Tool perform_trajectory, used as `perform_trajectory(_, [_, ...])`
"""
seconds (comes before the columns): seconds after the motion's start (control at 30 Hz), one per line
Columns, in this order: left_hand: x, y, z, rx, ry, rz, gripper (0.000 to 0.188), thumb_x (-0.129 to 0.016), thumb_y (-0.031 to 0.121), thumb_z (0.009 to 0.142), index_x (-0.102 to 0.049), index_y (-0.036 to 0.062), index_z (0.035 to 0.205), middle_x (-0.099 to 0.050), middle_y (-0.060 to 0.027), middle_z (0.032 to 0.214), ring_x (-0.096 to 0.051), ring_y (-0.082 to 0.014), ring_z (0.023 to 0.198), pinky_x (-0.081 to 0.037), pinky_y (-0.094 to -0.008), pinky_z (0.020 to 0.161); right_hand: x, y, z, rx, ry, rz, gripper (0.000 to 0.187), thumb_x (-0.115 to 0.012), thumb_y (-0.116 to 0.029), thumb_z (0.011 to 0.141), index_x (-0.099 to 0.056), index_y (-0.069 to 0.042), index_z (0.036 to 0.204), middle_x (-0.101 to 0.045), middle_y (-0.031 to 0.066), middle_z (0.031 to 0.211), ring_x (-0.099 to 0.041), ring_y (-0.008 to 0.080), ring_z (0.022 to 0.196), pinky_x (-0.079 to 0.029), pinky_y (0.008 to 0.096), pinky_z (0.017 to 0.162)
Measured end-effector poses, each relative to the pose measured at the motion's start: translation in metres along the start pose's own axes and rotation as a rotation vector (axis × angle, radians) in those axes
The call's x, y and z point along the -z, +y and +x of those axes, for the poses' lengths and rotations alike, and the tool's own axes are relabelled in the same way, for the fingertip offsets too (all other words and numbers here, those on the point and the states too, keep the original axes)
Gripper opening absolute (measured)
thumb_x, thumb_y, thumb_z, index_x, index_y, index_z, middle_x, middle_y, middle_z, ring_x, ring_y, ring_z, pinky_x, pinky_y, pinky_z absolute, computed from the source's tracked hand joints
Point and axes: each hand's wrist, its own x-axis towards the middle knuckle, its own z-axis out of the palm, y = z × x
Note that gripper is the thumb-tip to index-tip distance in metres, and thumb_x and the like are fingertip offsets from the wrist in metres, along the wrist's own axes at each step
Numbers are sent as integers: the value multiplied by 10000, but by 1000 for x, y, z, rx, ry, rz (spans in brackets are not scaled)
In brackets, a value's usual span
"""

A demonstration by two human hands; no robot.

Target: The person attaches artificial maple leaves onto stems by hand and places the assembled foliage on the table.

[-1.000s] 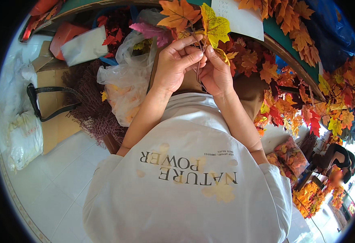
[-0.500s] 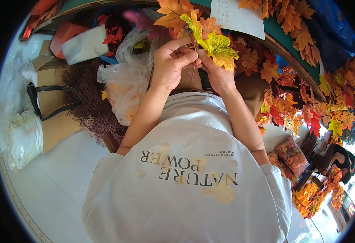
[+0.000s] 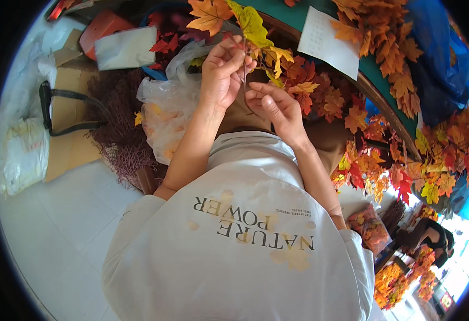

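Pinching slender brown stem (image 3: 244, 72) of yellow-and-orange maple-leaf spray (image 3: 253, 27) in left hand (image 3: 221, 77) | fanned above grip, bare below | with right hand (image 3: 280, 107) loosely spread, just beside stem

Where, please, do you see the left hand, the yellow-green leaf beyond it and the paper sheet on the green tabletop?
Left hand (image 3: 221, 77): head view, middle of the hand.
Yellow-green leaf (image 3: 252, 25): head view, middle of its blade.
Paper sheet (image 3: 328, 45): head view, centre of its face.

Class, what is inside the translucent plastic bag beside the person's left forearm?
Orange and yellow shapes, probably leaves, show through the plastic bag. Its cloudy folds and the left forearm in front cover the rest; their number cannot be told.
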Motion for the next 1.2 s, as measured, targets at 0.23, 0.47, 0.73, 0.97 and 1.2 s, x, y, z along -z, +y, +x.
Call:
perform_trajectory(0.23, [-1, 7, -1, -177, 139, -47, 228, -601, -25, 840, -524, 17, 1049, -603, -74, 881, -610, -156, 756, -547, -331, 783, -1, 12, 14, 265, 5, -495, 465, -663, -25, 811, -483, -31, 1240, -565, 28, 955, -557, 91, 830, -481, 235, 788])
perform_trajectory(0.47, [26, 10, 11, -144, 234, -264, 161, -564, -31, 862, -489, 22, 993, -602, -89, 878, -627, -171, 776, -539, -329, 824, 18, 8, 19, 100, -8, -768, 434, -646, -52, 818, -514, -45, 1232, -561, 51, 1061, -535, 128, 960, -447, 261, 833])
perform_trajectory(0.73, [23, 3, 18, -153, 311, -303, 104, -569, -8, 867, -503, 6, 945, -602, -116, 893, -624, -199, 818, -537, -336, 850, 16, 9, 19, -100, -184, -163, 272, -530, -40, 906, -563, 12, 1170, -601, 44, 932, -581, 128, 862, -458, 241, 803])
perform_trajectory(0.97, [8, -8, 0, 189, 284, -239, 145, -563, 138, 901, -554, 15, 977, -607, -167, 1032, -628, -236, 872, -527, -350, 824, 22, -2, 15, -77, -34, 233, 259, -513, -60, 920, -561, 23, 1160, -572, 35, 903, -560, 103, 691, -544, 260, 663])
perform_trajectory(1.2, [8, -1, -4, 410, -134, -118, 241, -578, 136, 889, -580, 9, 1093, -622, -120, 997, -608, -232, 967, -515, -354, 836, 29, -1, 11, -125, 8, 316, 283, -488, -111, 940, -545, 33, 1177, -598, 65, 948, -602, 115, 761, -551, 260, 740])
